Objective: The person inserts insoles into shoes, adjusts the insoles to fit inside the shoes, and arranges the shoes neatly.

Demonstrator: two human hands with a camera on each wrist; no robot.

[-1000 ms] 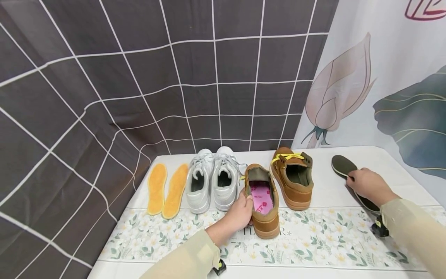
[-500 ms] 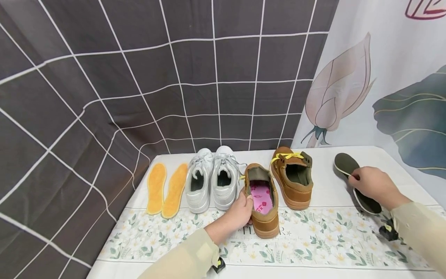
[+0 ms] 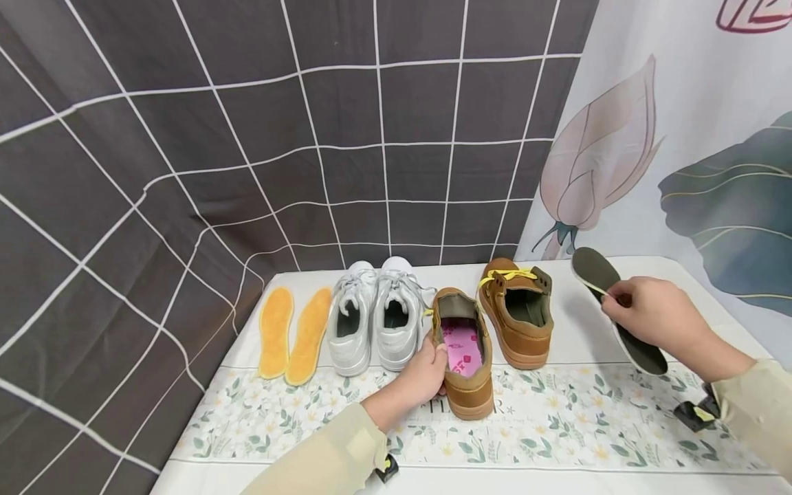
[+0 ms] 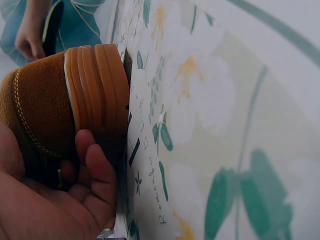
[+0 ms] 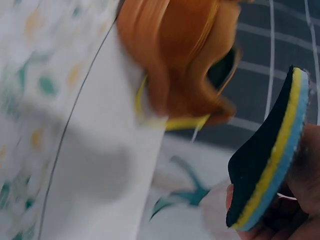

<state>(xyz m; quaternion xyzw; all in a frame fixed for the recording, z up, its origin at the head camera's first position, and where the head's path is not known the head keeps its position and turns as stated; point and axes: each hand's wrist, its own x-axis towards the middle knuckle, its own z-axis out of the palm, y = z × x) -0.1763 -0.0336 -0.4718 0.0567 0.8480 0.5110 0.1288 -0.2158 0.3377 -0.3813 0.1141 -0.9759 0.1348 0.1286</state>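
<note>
A dark olive insole (image 3: pixel 592 269) is pinched at its side by my right hand (image 3: pixel 656 313), held over the right part of the table. The right wrist view shows the yellow and blue layers of this insole's (image 5: pixel 280 150) edge. My left hand (image 3: pixel 421 371) grips the left side of a brown shoe (image 3: pixel 472 399), its thumb over the collar. A pink patterned lining (image 3: pixel 463 347) shows inside that shoe. In the left wrist view, the fingers lie along the shoe's (image 4: pixel 95 90) side, near the sole. Its mate, a brown shoe with yellow laces (image 3: pixel 520 316), stands just to the right.
Two white sneakers (image 3: pixel 396 330) stand left of the brown shoes. Farther left lie two yellow insoles (image 3: pixel 275 333). A floral-banded white cloth (image 3: pixel 557 419) covers the table, and a dark checked curtain (image 3: pixel 346 137) hangs behind it.
My right hand has lifted the dark insole off the table, its front end tilting up and back. The left hand keeps its hold on the brown shoe.
</note>
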